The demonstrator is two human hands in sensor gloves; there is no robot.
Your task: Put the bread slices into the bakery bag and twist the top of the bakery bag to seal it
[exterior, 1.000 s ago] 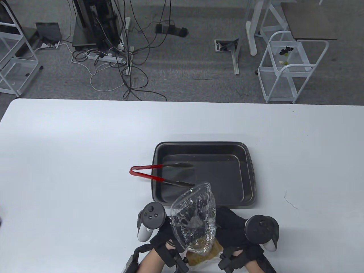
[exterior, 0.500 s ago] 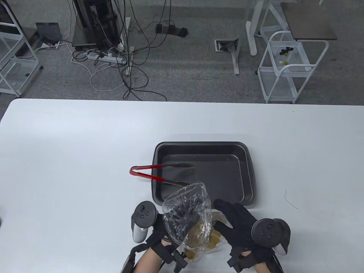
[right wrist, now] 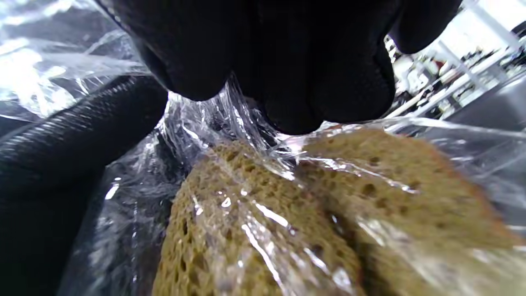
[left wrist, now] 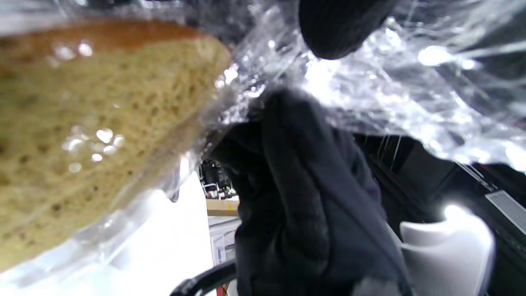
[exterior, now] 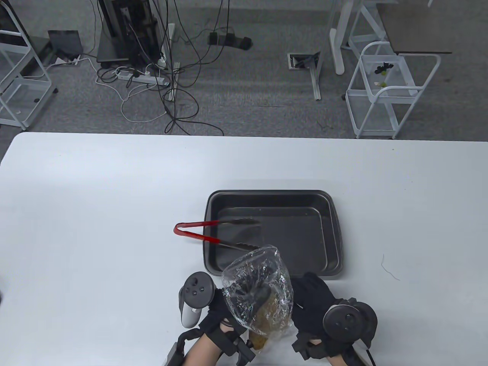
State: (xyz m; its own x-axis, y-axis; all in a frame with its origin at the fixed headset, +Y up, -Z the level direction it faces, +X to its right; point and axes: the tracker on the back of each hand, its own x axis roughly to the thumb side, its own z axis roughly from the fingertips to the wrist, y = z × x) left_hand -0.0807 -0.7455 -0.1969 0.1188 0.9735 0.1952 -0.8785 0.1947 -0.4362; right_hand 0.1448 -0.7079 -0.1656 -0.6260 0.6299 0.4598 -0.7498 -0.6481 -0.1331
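A clear plastic bakery bag (exterior: 259,267) stands at the table's near edge with brown bread slices (exterior: 268,314) in its lower part. My left hand (exterior: 244,295) grips the bag's middle from the left, its fingers showing dark through the plastic. My right hand (exterior: 301,295) holds the bag's right side. In the right wrist view its fingertips (right wrist: 287,82) pinch gathered plastic just above the bread (right wrist: 287,222). The left wrist view has the bread (left wrist: 82,135) pressed against the film, one left fingertip (left wrist: 337,28) on the bag (left wrist: 390,94) and the right glove (left wrist: 304,197) behind.
A dark baking tray (exterior: 331,232) lies just beyond the bag. Red-handled tongs (exterior: 198,234) rest over its left rim with their tips inside. A thin thread (exterior: 389,267) lies on the white table (exterior: 95,228) at the right.
Half a second ago my right hand had drawn off to the right, fingers spread; it is now back against the bag. The bag has shifted slightly right and its top looks more gathered.
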